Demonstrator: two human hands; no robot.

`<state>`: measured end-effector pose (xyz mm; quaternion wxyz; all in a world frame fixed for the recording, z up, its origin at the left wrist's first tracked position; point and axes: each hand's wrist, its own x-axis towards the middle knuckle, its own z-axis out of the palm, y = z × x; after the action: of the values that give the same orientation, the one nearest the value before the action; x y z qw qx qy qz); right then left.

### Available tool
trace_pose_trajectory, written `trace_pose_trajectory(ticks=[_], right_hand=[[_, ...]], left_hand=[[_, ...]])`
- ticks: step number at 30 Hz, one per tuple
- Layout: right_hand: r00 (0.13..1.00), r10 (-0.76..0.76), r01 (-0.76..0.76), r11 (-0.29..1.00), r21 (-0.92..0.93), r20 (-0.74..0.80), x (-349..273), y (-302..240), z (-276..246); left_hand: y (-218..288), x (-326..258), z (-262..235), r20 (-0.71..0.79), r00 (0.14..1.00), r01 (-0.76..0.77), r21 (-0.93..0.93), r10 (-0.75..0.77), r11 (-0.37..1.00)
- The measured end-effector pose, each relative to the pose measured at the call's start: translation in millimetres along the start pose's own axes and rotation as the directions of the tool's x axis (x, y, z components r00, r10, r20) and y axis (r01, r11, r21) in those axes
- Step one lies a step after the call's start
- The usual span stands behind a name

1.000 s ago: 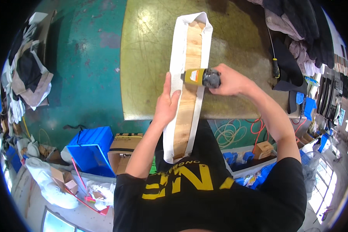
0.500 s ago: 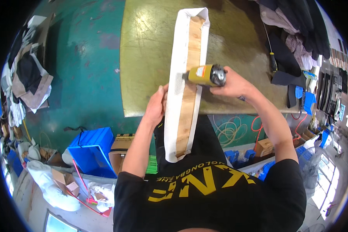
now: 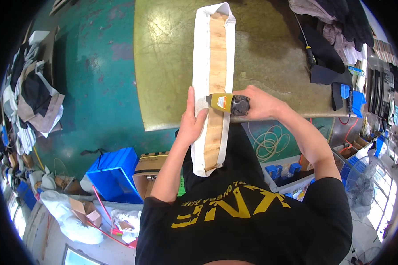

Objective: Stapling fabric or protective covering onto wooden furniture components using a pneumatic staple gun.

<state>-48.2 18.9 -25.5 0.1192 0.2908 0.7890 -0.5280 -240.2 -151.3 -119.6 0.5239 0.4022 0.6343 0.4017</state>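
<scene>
Plank: a long wooden plank (image 3: 217,70) wrapped in white fabric (image 3: 200,66) lies lengthwise on the olive worktable (image 3: 163,62); its near end overhangs the edge
Left hand (image 3: 191,121): flat, fingers extended, pressing the fabric's left side
Right hand (image 3: 258,104): closed around a yellow-and-black stapler (image 3: 227,102) set across the plank
Blue bin (image 3: 112,172): on the floor; contents unclear
Blue trays (image 3: 282,170): under the table; contents too small to tell

The left hand (image 3: 191,120) lies flat, fingers extended (thumb spread out); the right hand (image 3: 259,104) is curled closed.
</scene>
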Motion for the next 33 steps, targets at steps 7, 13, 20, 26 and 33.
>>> trace_pose_trajectory(ticks=[7, 13, 20, 26, 33], right_hand=[[0.995, 0.066, -0.06, 0.995, -0.074, 0.079, -8.7, 0.1, 18.7], [1.0, 0.016, -0.016, 0.999, 0.039, -0.008, -12.8, -3.1, 23.2], [0.995, 0.066, -0.062, 0.997, -0.055, 0.078, -20.0, -11.2, 37.2], [0.993, 0.051, -0.037, 0.991, -0.129, 0.107, -29.5, -18.2, 53.3], [1.0, 0.015, -0.014, 0.999, -0.038, 0.022, -32.1, -5.7, 71.5]], left_hand=[[11.9, -5.3, 2.7, -0.019, 0.999, 0.041, 0.044, -0.041, 0.998], [-10.6, -39.8, -1.3, 0.175, 0.947, 0.307, -0.742, -0.269, 0.596], [-18.9, -66.1, 7.2, 0.018, 0.988, 0.154, 0.048, -0.155, 0.987], [-1.5, -65.6, 10.3, 0.025, 0.968, 0.25, 0.034, -0.251, 0.968], [-45.2, -81.7, 4.0, 0.189, 0.949, 0.314, -0.614, -0.251, 0.724]])
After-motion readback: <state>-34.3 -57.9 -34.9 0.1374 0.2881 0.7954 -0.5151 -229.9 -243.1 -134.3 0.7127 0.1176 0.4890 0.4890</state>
